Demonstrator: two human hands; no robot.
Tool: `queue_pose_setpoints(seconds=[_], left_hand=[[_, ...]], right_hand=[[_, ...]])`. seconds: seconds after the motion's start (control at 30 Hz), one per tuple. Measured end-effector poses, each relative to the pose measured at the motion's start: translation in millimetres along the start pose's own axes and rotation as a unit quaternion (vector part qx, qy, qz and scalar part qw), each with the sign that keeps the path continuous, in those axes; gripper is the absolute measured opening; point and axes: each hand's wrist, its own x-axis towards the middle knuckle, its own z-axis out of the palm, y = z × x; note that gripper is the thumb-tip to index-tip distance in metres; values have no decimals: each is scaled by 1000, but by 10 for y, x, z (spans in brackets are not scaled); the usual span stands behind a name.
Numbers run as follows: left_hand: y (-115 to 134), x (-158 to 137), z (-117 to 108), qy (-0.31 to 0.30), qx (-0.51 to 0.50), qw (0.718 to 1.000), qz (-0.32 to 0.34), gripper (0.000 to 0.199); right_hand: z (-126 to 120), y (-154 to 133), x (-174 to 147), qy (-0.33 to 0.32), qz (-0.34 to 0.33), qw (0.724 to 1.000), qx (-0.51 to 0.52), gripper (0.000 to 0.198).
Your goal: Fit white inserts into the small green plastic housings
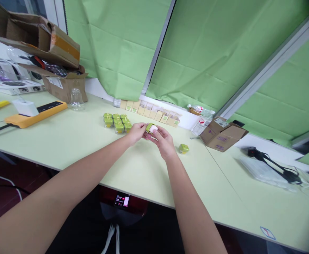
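The green fabric curtain point(117, 46) hangs beyond both my hands, spanning the area behind the work surface. The pale green, flat-topped table point(143, 169) extends below my hands and out to either side. A brown cardboard box with raised flaps point(66, 46) sits far to the left of my left hand, on top of a second open brown cardboard box point(67, 88). A smaller brown cardboard box with purple print point(214, 137) stands to the right of my right hand, near the wall. A long orange power strip with a black top face point(56, 109) lies well to the left of my left hand; a white block-shaped adapter point(26, 107) is on it. A row of small tan card cartons point(154, 112) stands beyond my hands, along the wall. A cluster of clear containers with green lids point(117, 121) is positioned just left of my left hand.

My left hand point(136, 132) and right hand point(165, 143) meet above the table. Both are closed on a small, rounded green-and-white object point(151, 128): left fingers at the green part, right thumb against the white part. One separate clear container with a green lid point(184, 148) rests on the table, near my right hand on its right side.
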Motion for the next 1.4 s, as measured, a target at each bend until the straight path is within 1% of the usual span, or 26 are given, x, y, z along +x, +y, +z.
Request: queue_pose_setpoints(seconds=[0.23,0.4,0.53,0.73,0.9,1.0,1.13,1.4], left_hand=[[-16,18,-41,-30,-46,998,-33,22],[-67,52,-69,-62,-75,994,-42,18],[-59,34,-57,-60,-73,994,-53,17],[-28,3,-38,-59,-45,996,-54,20],[-68,6,-43,-62,19,997,-31,20],[-79,8,-44,-63,33,997,-18,23],[-65,0,-37,-62,42,997,-4,24],[-38,-28,-23,-53,76,996,-3,22]], right_hand=[[-19,-23,-3,-18,5,1000,20,42],[-34,-32,-3,-3,22,999,33,43],[-50,-31,-1,-2,38,999,36,44],[-59,-21,-11,-14,49,998,29,42],[-50,-18,-33,-26,51,998,-14,40],[-48,-25,-36,-32,46,998,-21,39],[-33,-27,-25,-23,37,999,-13,37],[-12,4,9,8,26,999,-26,28]])
